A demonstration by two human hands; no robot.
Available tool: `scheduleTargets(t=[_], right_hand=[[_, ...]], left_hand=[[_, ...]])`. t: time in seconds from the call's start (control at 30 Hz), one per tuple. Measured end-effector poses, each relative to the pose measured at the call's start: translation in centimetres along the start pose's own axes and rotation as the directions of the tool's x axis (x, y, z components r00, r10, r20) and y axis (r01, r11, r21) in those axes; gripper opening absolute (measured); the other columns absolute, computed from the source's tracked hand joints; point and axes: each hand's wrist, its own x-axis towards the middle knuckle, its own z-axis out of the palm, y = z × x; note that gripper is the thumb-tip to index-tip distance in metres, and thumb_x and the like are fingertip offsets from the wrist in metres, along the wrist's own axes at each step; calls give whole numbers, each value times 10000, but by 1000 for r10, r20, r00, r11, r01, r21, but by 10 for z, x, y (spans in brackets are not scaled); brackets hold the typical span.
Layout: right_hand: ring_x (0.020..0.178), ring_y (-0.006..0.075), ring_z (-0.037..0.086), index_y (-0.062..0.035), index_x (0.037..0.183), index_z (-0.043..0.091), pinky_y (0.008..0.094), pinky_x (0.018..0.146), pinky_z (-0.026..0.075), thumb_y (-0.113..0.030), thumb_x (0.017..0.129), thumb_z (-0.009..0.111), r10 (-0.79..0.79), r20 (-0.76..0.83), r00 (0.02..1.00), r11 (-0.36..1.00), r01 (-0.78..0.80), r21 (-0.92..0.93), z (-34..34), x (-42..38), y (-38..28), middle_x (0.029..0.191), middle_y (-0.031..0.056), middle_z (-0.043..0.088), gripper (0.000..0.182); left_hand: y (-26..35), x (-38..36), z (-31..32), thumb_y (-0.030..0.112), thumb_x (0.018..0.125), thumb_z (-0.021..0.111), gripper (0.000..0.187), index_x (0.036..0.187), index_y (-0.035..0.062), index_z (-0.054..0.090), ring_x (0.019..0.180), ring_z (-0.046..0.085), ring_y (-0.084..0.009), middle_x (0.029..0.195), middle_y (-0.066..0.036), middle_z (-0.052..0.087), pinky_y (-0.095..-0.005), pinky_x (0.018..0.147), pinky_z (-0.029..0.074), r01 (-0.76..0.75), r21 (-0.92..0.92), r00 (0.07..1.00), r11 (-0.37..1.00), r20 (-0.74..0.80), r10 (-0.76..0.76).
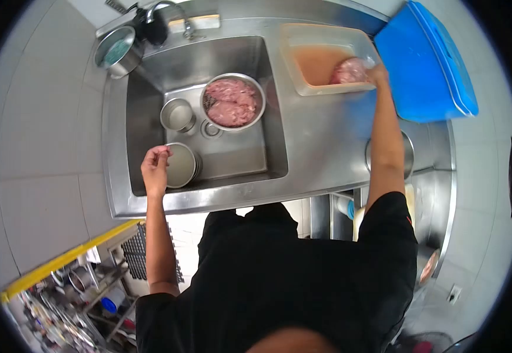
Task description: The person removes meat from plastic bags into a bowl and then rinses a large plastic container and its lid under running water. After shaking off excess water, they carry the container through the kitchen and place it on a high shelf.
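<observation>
My right hand [377,75] reaches over the right side of a translucent rectangular tub [296,77] on the steel counter. Its fingers are at a bag-like piece of pink meat [350,70], which lies in reddish liquid; the exact grip is blurred. Over the sink's left side is my left hand [155,162], fingers curled and pinched together, beside the rim of a round metal container [181,166]. Whether it holds anything is too small to tell. A perforated metal bowl [263,101] of pink meat [231,103] sits in the sink, near a small metal pot [178,115].
A blue bin [423,65] stands at the back right. Behind the sink is a faucet [188,28], with a metal pot [128,59] holding something green at the back left corner. Another round metal vessel [407,154] lies beneath my right forearm. Shelves [106,282] stand lower left.
</observation>
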Motion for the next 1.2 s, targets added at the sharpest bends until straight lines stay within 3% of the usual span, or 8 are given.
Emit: scheduleTargets(t=[0.37,0.43,0.53,0.73,0.77,0.83,1.07,1.2], right_hand=[[869,311,644,28,918,662,385,732,506,-247,738,620,-237,333,913,763,387,-518,29,67,31,968,202,647,332],[770,311,639,47,956,631,404,678,488,-257,799,559,-17,-343,939,912,155,379,45,73,41,867,196,657,350],[849,378,617,48,866,641,425,747,462,-238,856,432,203,-470,859,640,247,728,-39,4,-26,886,233,645,354],[806,291,601,39,943,622,389,754,440,-298,897,416,-6,-432,902,683,319,657,-121,-33,-84,864,217,637,398],[557,105,456,-18,802,596,281,505,370,-259,900,467,-76,-539,839,517,496,698,-114,-6,-80,648,20,538,290],[614,98,501,-58,930,632,263,538,392,-235,898,485,-124,-284,951,251,307,918,-152,-43,-105,705,10,572,232],[539,53,474,-97,892,559,174,429,354,-299,940,470,-548,-264,794,-242,152,958,-181,-104,-189,638,-18,522,226],[481,72,441,-107,853,529,193,402,348,-416,949,415,-697,-176,695,-176,72,982,-140,-153,-255,590,-27,463,343]], left_hand=[[7,1,90,68,907,487,119,963,42,588,789,566,-58,885,-4,624,-199,627,405,90,-32,982,995,172,-83],[13,2,102,71,911,478,161,1034,40,578,815,571,-64,924,-7,622,-198,628,406,79,-89,970,993,235,-56],[25,4,110,88,916,481,258,1160,33,543,836,578,-72,959,-12,620,-200,643,411,120,-120,957,985,279,-83],[59,18,103,143,925,507,408,1314,39,438,819,555,-76,977,-37,630,-225,674,431,-30,63,955,998,296,10],[62,25,102,152,920,521,394,1293,40,463,808,551,-86,954,-41,631,-235,682,437,-127,62,953,990,285,105],[78,41,96,166,908,548,349,1234,43,524,794,552,-102,909,-46,630,-250,701,445,-262,137,932,955,292,214],[193,87,104,136,873,588,293,1159,73,595,717,491,-64,851,7,591,-229,623,424,-580,200,789,790,380,483],[212,111,122,152,859,604,379,1228,95,542,791,527,-121,1047,-71,581,-259,696,454,-762,186,619,621,492,612]])
